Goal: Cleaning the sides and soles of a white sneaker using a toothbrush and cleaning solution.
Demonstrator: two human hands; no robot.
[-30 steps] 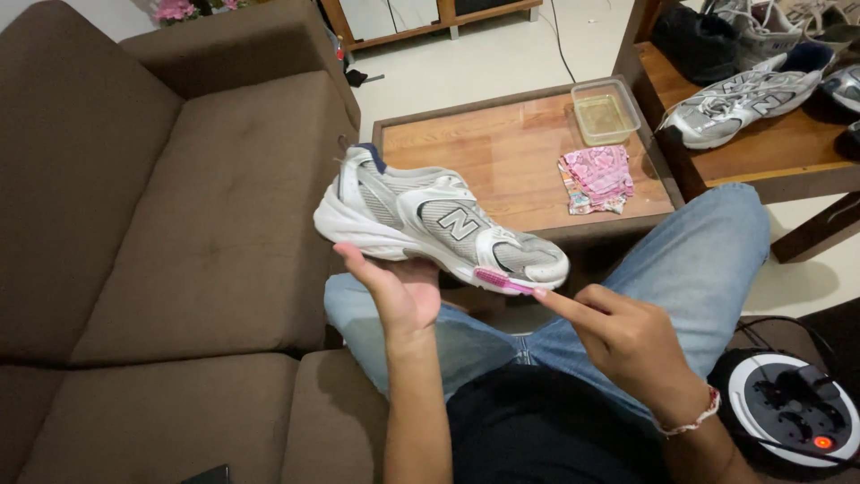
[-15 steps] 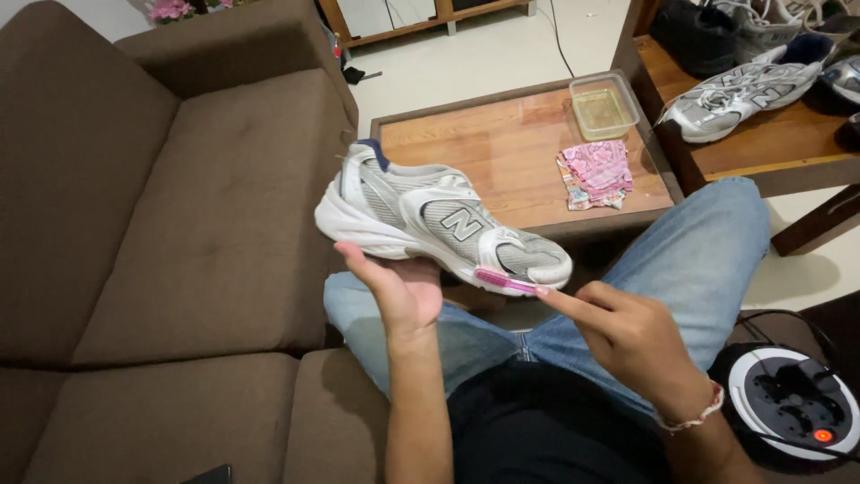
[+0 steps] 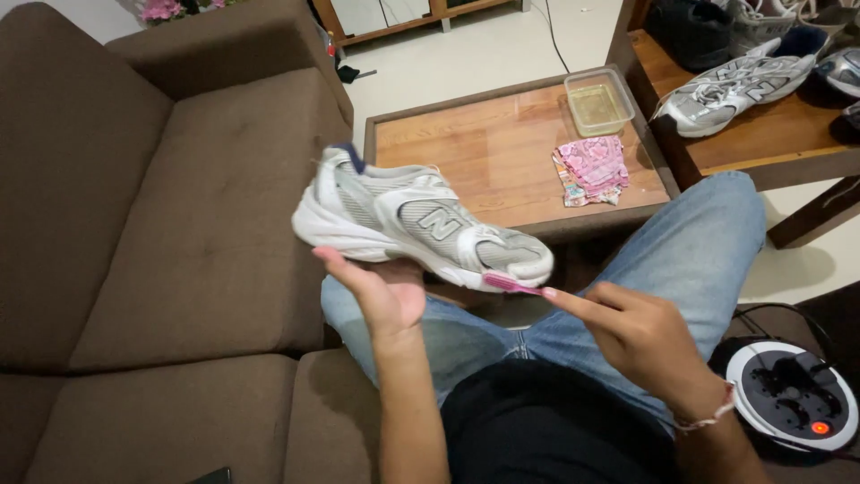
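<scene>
Head view. The left hand lies palm up, fingers spread open, under the sole of a white and grey sneaker, which rests on it with the toe pointing right and slightly down, the heel raised at left. The right hand has its fingers closed on a pink brush, index finger stretched along the handle; the brush head touches the sole edge at the toe. Both hands are above the person's lap, in blue jeans.

Beyond the sneaker stands a low wooden surface with a dark frame. On it, at the far right corner, sits a clear rectangular container of yellowish liquid; just in front of it lies a folded pink patterned cloth. A second wooden surface at upper right carries a matching grey sneaker and darker shoes. A brown sofa fills the left. At lower right sits a round white and black power strip with a small red light.
</scene>
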